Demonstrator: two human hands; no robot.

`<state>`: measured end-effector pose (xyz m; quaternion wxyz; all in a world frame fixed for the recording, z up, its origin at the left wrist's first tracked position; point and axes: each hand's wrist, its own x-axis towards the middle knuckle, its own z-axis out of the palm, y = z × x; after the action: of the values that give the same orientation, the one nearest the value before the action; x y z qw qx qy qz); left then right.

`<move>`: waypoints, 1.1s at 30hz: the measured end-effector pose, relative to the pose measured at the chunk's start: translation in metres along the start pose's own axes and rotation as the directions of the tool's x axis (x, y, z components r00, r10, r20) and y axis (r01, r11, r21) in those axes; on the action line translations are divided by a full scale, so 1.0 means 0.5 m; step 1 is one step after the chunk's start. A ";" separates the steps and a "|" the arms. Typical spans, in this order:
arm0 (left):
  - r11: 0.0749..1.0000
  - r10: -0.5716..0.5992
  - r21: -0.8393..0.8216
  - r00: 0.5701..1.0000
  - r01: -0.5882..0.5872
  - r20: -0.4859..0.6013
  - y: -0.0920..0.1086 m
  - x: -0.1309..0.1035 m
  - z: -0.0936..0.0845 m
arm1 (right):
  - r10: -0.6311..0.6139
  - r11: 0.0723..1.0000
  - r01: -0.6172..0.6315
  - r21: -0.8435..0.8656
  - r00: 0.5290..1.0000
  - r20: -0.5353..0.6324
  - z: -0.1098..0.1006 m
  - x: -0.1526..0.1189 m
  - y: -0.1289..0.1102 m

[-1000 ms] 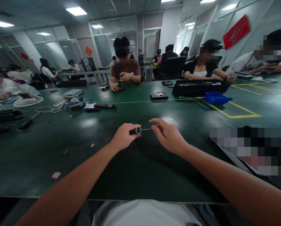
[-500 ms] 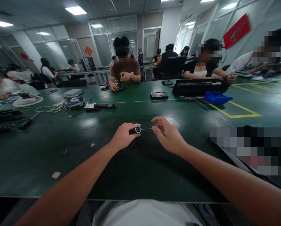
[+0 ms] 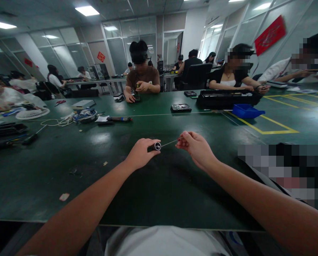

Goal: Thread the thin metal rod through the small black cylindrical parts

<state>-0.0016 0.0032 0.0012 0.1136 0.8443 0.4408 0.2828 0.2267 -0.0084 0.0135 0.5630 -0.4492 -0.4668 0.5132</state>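
My left hand (image 3: 139, 153) is wrapped round a small black flashlight (image 3: 157, 146), its silver-rimmed round end facing right and toward me. A thin metal rod with a reddish end, like a slim screwdriver (image 3: 169, 143), slants up from that rim to my right hand (image 3: 195, 145). The fingers of this hand are pinched on the reddish end. I cannot tell whether the rod's tip sits inside the flashlight or only touches its rim. Both hands are raised over the green table (image 3: 159, 192).
Beyond my hands lie an opened hard drive (image 3: 180, 108), a blue bin (image 3: 247, 111) and a long black housing (image 3: 228, 99). Tools (image 3: 118, 120) and coiled cable (image 3: 59, 121) are at left. A co-worker (image 3: 142, 78) sits opposite; a paper scrap (image 3: 64, 197) lies near me.
My right hand has drawn slightly right, its fingers now closed more fully on the rod's reddish end. The rod has gone from level to slanting up rightward. My left hand is nearly still.
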 end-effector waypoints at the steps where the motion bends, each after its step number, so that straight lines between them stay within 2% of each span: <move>1: 1.000 -0.017 -0.002 1.000 0.017 0.002 0.001 0.000 -0.001 | -0.038 0.999 0.037 -0.032 0.999 -0.006 0.001 -0.002 0.001; 7: 1.000 0.003 -0.010 1.000 -0.003 -0.022 0.000 0.002 0.001 | -0.289 0.935 0.286 -0.212 0.957 0.015 0.000 -0.012 0.002; 10: 0.999 0.032 -0.017 0.999 -0.032 -0.041 -0.005 0.001 0.006 | -0.361 0.876 0.361 -0.318 0.930 0.063 -0.001 -0.018 0.001; 13: 0.999 0.041 -0.023 0.997 -0.043 -0.062 -0.009 0.000 0.007 | -0.372 0.837 0.390 -0.385 0.920 0.124 0.000 -0.025 0.000; 24: 0.998 0.039 -0.043 0.996 -0.042 -0.085 -0.012 -0.002 0.007 | -0.380 0.779 0.446 -0.441 0.895 0.235 0.006 -0.036 -0.003; 29: 0.999 0.031 -0.032 0.997 -0.033 -0.074 -0.007 -0.001 0.005 | -0.371 0.773 0.442 -0.454 0.897 0.242 0.009 -0.038 -0.003; 33: 1.000 0.019 -0.017 0.998 -0.020 -0.065 -0.008 -0.001 0.006 | -0.385 0.758 0.434 -0.487 0.900 0.203 0.005 -0.036 -0.003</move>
<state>-0.0028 0.0053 -0.0031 0.1038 0.8379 0.4335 0.3150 0.2239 -0.0262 0.0143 0.4969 -0.4476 -0.6996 0.2517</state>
